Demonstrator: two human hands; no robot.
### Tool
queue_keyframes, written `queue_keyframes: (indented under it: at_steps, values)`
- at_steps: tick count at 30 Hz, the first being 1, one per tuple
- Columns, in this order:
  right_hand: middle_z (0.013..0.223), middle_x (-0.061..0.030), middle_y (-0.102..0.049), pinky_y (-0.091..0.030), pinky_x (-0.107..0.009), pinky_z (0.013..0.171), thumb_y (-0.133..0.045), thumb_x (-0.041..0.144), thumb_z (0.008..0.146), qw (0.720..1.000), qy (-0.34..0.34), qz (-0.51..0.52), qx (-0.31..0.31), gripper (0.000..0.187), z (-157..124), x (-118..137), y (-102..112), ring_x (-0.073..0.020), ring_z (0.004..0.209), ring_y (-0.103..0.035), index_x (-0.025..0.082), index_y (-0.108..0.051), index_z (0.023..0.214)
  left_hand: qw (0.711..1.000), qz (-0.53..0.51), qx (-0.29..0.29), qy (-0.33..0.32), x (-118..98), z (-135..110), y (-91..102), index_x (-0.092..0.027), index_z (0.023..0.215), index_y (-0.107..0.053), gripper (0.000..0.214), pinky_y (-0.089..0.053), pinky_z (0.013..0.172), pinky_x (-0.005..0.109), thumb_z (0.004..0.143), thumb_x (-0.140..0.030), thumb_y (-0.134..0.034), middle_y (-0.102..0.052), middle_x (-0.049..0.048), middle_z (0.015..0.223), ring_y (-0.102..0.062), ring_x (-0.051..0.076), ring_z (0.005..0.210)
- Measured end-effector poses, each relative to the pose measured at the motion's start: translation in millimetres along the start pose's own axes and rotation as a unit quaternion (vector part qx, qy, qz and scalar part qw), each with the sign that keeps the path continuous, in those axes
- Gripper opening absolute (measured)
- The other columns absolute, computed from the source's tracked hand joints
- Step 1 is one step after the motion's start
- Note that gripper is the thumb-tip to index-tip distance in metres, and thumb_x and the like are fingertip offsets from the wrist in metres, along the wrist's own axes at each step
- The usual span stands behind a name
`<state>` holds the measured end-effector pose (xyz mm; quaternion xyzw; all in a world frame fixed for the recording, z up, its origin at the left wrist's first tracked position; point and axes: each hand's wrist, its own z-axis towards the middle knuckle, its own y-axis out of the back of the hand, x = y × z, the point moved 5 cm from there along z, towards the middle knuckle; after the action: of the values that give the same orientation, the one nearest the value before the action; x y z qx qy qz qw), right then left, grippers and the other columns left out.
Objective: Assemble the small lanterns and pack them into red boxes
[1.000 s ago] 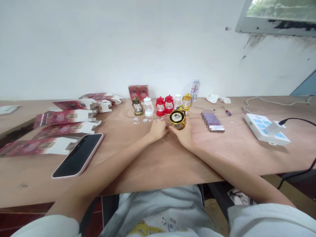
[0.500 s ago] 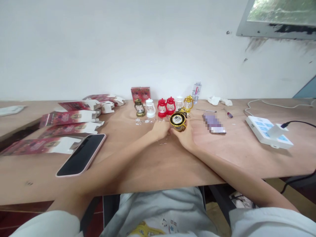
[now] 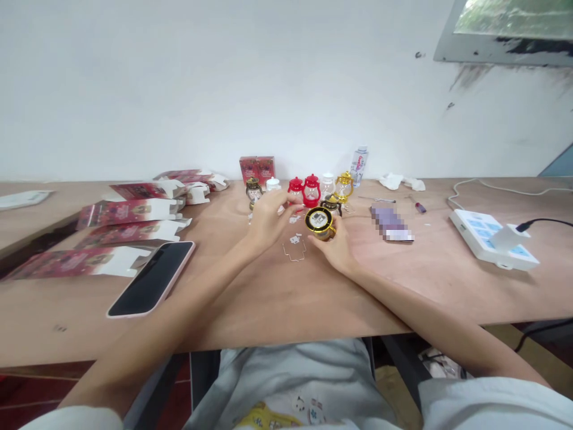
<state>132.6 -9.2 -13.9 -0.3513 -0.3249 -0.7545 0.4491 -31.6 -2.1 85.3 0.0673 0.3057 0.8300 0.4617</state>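
Observation:
A small gold lantern point(image 3: 319, 222) is tipped so its round black-rimmed base faces up at me. My right hand point(image 3: 336, 246) is closed around its side. To the left, my left hand point(image 3: 267, 221) hovers over the table with fingers apart and nothing visible in them. It partly hides a white lantern point(image 3: 273, 184) behind it. Between the hands lie a bent thin wire point(image 3: 294, 259) and small white pieces point(image 3: 295, 239). Just beyond the held lantern rests a dark bronze lantern point(image 3: 331, 205).
Red lanterns point(image 3: 311, 191), a gold one point(image 3: 344, 187) and others stand in a row before red boxes point(image 3: 257, 168). Flattened red cartons point(image 3: 129, 212) and a phone point(image 3: 152, 279) lie left. A blurred purple item point(image 3: 391, 223), screwdriver point(image 3: 419, 207) and power strip point(image 3: 492, 240) are right.
My left hand has left the lantern's side and moved left and upward, its fingers spreading. The wire and white pieces are now uncovered. My right hand still holds the gold lantern.

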Motion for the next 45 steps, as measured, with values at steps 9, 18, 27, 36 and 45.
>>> queue_keyframes:
  at_steps: [9,18,27,36,45]
  values:
    - [0.104,-0.0054,-0.061,-0.05,-0.039,0.084,-0.072,0.027,0.067,0.995,0.068,-0.027,0.065,0.045,-14,21,-7,-0.0214,0.096,-0.06,0.021,-0.051,0.105,0.976,0.106,0.034,-0.186,-37,-21,1.9,-0.02,0.086,-0.063,0.029,-0.032,0.066,0.032,0.098,-0.023,-0.036,-0.07,0.0022,0.085,-0.055,0.015,0.076]
    - [0.108,-0.006,-0.061,-0.049,-0.041,0.089,-0.069,0.018,0.067,0.992,0.087,-0.033,0.082,0.046,-15,25,-7,-0.0224,0.101,-0.06,0.022,-0.049,0.108,0.975,0.118,0.013,-0.187,-35,-26,-0.7,-0.021,0.085,-0.063,0.026,-0.032,0.064,0.032,0.096,-0.021,-0.04,-0.07,0.0017,0.084,-0.053,0.015,0.076]
    - [0.108,-0.0059,-0.06,-0.05,-0.041,0.089,-0.069,0.019,0.067,0.993,0.083,-0.031,0.08,0.046,-16,26,-7,-0.0224,0.101,-0.06,0.022,-0.049,0.108,0.976,0.115,0.006,-0.184,-34,-26,1.9,-0.021,0.086,-0.063,0.022,-0.033,0.065,0.032,0.095,-0.021,-0.043,-0.07,0.0013,0.082,-0.054,0.015,0.077]
    - [0.108,-0.0057,-0.061,-0.05,-0.04,0.088,-0.069,0.018,0.067,0.993,0.074,-0.03,0.086,0.046,-16,26,-7,-0.0226,0.101,-0.06,0.022,-0.05,0.109,0.974,0.126,0.048,-0.182,-32,-26,-2.5,-0.023,0.087,-0.065,0.026,-0.033,0.067,0.032,0.094,-0.02,-0.041,-0.069,0.0026,0.086,-0.052,0.016,0.079]
    - [0.105,-0.0051,-0.063,-0.05,-0.039,0.086,-0.072,0.026,0.065,0.998,0.045,0.007,0.051,0.046,-13,14,-5,-0.0211,0.095,-0.061,0.022,-0.053,0.107,0.969,0.113,0.088,-0.199,-37,-40,-10.0,-0.023,0.107,-0.063,0.026,-0.034,0.079,0.039,0.087,-0.029,-0.049,-0.066,0.0063,0.109,-0.054,0.023,0.094]
